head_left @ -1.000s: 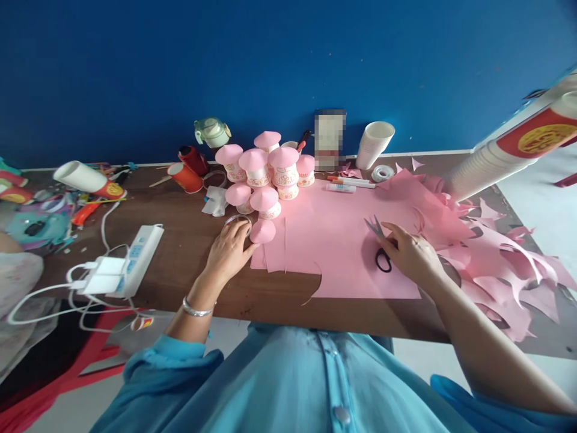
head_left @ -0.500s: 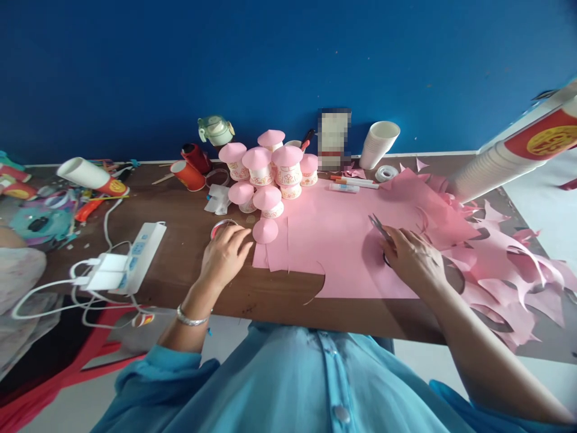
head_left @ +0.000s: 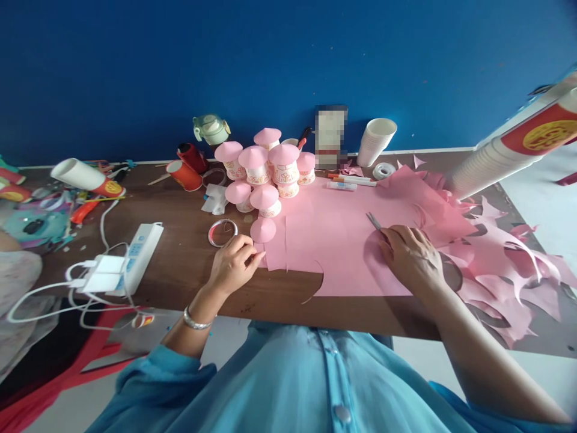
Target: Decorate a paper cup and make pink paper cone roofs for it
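Observation:
My left hand [head_left: 234, 263] has its fingers bent at the lower left edge of the pink paper [head_left: 338, 240]; the thumb and index finger come together at the paper's corner. Just behind it are a pink paper cone [head_left: 263, 230] and a round tape roll [head_left: 222, 233]. My right hand [head_left: 411, 255] rests over the paper, closed on scissors [head_left: 374, 221], whose blades point up and left. Several small cups with pink cone tops, one of them a larger cup [head_left: 285, 165], stand in a cluster behind the left hand.
Pink offcuts [head_left: 500, 282] lie heaped at the right, below a long stack of cups [head_left: 496, 159]. Upright white cups [head_left: 377, 142] and markers [head_left: 354, 180] are at the back. A power strip [head_left: 142, 258] with white cables lies left, beside a person's sleeve [head_left: 18, 282].
My left hand has moved right and toward me, from over the tape roll to the paper's corner, its fingers drawing together. My right hand still holds the scissors in nearly the same place.

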`<action>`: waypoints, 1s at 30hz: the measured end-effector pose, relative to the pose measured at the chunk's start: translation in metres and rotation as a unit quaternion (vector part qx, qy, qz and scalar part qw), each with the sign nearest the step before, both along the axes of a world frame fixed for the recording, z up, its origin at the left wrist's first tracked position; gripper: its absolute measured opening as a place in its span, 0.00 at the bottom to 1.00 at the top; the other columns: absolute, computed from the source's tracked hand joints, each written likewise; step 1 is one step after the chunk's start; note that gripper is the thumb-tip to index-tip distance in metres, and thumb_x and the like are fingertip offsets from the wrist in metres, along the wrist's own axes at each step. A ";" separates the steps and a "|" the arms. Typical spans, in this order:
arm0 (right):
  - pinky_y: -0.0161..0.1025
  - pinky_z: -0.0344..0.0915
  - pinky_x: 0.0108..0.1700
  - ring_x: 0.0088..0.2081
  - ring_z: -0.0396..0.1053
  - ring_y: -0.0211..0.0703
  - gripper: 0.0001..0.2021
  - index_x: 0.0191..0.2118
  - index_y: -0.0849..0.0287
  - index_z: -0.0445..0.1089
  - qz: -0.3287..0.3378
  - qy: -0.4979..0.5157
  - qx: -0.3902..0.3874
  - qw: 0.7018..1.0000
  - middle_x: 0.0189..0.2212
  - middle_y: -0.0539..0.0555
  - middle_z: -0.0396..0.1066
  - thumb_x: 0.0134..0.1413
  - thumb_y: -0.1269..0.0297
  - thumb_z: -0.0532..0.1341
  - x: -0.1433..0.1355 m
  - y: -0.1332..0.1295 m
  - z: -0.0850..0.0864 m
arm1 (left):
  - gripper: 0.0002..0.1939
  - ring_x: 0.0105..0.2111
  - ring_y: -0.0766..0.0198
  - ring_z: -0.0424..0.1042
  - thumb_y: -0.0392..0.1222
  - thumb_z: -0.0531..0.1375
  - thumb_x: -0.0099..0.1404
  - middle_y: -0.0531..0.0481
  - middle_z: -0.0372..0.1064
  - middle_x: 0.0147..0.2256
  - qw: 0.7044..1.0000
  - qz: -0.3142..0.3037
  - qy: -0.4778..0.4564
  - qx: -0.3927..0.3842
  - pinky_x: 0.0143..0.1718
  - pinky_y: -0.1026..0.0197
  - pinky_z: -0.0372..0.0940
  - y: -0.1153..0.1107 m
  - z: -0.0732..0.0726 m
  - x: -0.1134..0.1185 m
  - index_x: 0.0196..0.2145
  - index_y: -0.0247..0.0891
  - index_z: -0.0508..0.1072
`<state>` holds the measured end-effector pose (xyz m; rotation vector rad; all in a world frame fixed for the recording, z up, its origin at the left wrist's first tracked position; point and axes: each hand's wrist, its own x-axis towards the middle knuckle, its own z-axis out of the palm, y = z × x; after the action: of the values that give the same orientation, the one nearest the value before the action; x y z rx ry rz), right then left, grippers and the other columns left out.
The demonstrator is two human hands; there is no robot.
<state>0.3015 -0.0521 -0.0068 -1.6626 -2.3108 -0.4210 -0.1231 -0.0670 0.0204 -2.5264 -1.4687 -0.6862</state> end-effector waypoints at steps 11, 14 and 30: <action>0.51 0.69 0.46 0.45 0.70 0.58 0.15 0.53 0.63 0.75 -0.001 0.020 -0.026 0.999 0.45 0.65 0.76 0.70 0.65 0.56 -0.001 -0.001 0.000 | 0.09 0.35 0.60 0.72 0.39 0.60 0.73 0.45 0.74 0.39 0.998 -0.009 0.048 -0.029 0.39 0.57 0.70 0.001 -0.004 -0.003 0.34 0.39 0.77; 0.51 0.69 0.45 0.45 0.70 0.59 0.15 0.53 0.63 0.76 -0.001 0.021 -0.028 0.999 0.45 0.65 0.76 0.69 0.65 0.56 -0.001 -0.001 -0.001 | 0.11 0.35 0.60 0.72 0.40 0.60 0.73 0.46 0.73 0.36 0.999 0.005 0.033 -0.020 0.37 0.59 0.69 -0.001 -0.003 -0.004 0.30 0.40 0.74; 0.47 0.67 0.44 0.43 0.70 0.54 0.14 0.51 0.61 0.76 0.000 -0.004 0.019 1.000 0.43 0.62 0.78 0.71 0.65 0.55 -0.003 -0.001 -0.003 | 0.14 0.35 0.58 0.73 0.28 0.55 0.71 0.45 0.73 0.35 0.987 -0.048 0.154 -0.013 0.37 0.55 0.68 0.025 0.008 -0.009 0.34 0.39 0.77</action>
<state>0.2990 -0.0526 -0.0099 -1.6462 -2.2941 -0.4690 -0.1325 -0.0417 0.0280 -2.5910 -1.2655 -0.2705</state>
